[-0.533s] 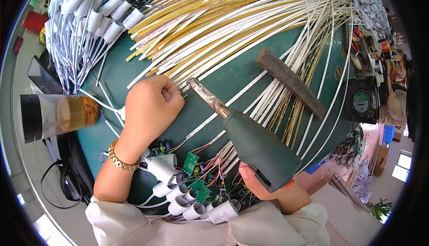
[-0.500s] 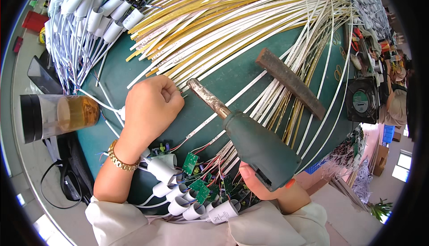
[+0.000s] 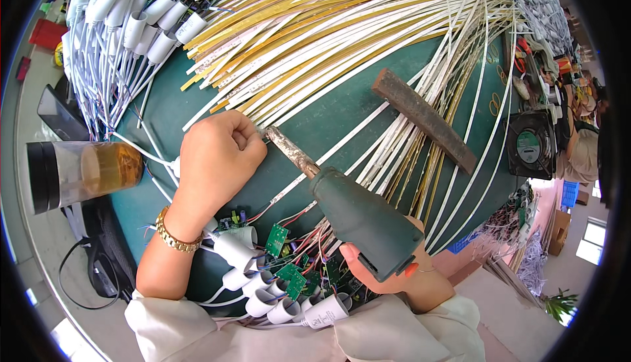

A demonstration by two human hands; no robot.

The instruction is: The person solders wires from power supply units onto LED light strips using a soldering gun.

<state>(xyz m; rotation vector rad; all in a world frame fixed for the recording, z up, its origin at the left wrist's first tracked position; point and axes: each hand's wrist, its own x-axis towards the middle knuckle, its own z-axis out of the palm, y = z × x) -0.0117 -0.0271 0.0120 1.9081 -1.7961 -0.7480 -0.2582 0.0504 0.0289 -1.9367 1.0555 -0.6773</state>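
Observation:
My right hand is wrapped round the handle of a dark green soldering gun, which hides most of the fingers. Its worn metal barrel slants up to the left, and the tip sits right beside my left hand's fingertips. My left hand is closed in a pinch; what lies between its fingers is hidden. The near ends of many white and yellow LED strips lie just beyond it. Below, several white lamp sockets with cables and green circuit boards lie close to my body.
A rusty metal bar lies across strips on the green mat. More white sockets are heaped at the far left, near a jar of amber liquid. A black fan stands at the right.
The soldering gun has moved left and slightly down with my right hand, bringing its tip up against my left fingertips. My left hand has shifted only slightly left.

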